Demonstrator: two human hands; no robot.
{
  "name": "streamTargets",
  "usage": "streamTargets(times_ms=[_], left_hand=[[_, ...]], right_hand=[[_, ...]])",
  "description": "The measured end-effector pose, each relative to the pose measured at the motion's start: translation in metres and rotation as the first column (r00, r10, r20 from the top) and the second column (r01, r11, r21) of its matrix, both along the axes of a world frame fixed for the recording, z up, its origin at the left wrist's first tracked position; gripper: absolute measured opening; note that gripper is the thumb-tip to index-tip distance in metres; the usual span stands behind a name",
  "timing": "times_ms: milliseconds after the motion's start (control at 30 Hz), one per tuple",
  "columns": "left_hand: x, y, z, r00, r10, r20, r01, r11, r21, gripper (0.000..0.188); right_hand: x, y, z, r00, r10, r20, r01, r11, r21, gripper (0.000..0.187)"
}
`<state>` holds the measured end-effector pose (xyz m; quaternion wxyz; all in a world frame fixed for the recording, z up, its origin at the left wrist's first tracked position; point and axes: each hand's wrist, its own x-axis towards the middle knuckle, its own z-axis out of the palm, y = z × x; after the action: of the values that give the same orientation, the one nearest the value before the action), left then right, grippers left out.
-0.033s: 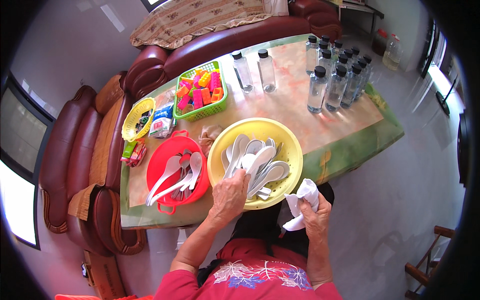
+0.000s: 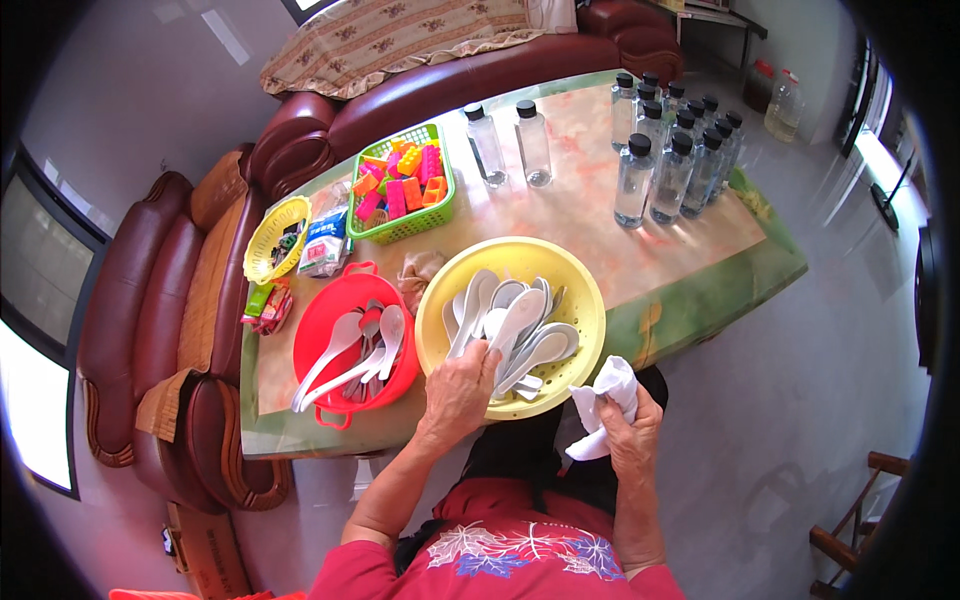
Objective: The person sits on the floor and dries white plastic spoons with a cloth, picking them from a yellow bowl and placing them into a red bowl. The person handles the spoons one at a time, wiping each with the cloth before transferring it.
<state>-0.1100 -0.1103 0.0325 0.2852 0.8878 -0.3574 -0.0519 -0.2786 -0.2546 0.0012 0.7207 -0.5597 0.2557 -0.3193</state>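
Note:
My left hand (image 2: 460, 392) is at the near edge of a yellow colander (image 2: 586, 290), its fingers closed on the handle of a white spoon (image 2: 519, 316). Under and around that spoon lie several more white and grey spoons, heaped in the colander. My right hand (image 2: 634, 432), just off the colander's near right side, grips a bunched white cloth (image 2: 612, 388). To the left stands a red basin (image 2: 312, 345) with two handles. It holds white soup spoons (image 2: 345, 335) with long handles and several metal spoons (image 2: 371, 318).
Behind are a green basket (image 2: 446, 208) of toy bricks, a small yellow basket (image 2: 262, 240), packets (image 2: 322, 250) and a crumpled brown cloth (image 2: 418, 275). Capped clear bottles (image 2: 634, 185) crowd the table's (image 2: 560, 215) far right; two more bottles (image 2: 534, 150) stand apart. Dark red sofas (image 2: 440, 90) border the table.

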Motion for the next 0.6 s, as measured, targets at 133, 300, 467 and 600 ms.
streamTargets(times_ms=[133, 300, 467, 600], left_hand=[[-0.010, 0.007, 0.012, 0.676, -0.144, -0.723, -0.156, 0.930, -0.332, 0.029], [-0.034, 0.008, 0.021, 0.597, -0.183, -0.781, -0.204, 0.907, -0.368, 0.031], [-0.045, 0.008, 0.007, 0.617, -0.204, -0.760, -0.271, 0.852, -0.449, 0.026], [-0.044, 0.015, -0.008, 0.687, -0.188, -0.702, -0.296, 0.810, -0.507, 0.024]], right_hand=[[0.015, 0.001, 0.010, 0.995, -0.080, 0.057, 0.086, 0.991, -0.099, 0.029], [0.058, -0.005, 0.019, 0.981, -0.192, 0.035, 0.173, 0.769, -0.616, 0.035], [0.080, 0.008, 0.027, 0.930, -0.299, -0.214, -0.155, 0.209, -0.966, 0.030], [0.073, 0.027, 0.038, 0.961, -0.076, -0.266, -0.233, 0.295, -0.927, 0.034]])
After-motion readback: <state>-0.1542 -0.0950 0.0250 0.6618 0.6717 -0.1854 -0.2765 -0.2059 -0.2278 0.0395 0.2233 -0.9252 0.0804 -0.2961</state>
